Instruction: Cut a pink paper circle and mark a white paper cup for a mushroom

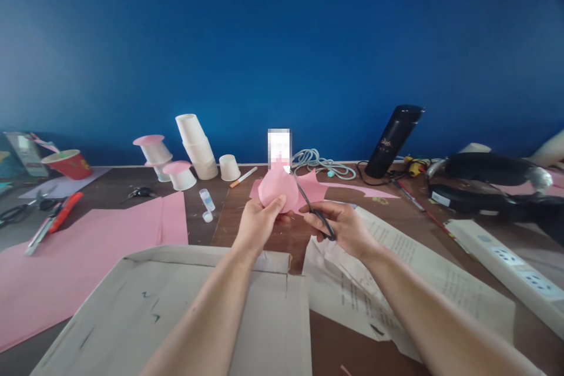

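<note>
In the middle of the head view, my left hand pinches a roundish piece of pink paper, thumb on its near face. My right hand grips dark-handled scissors, with the blades pointing up and left at the paper's right edge. Whether the blades are parted I cannot make out. Behind the cut piece lies a jagged pink paper scrap on the table. A blurred white patch hides what stands just above the paper.
White paper cups stand stacked at the back left; two smaller stacks carry pink discs. A utility knife lies on pink sheets. Cardboard fills the front. At right are a black bottle and a power strip.
</note>
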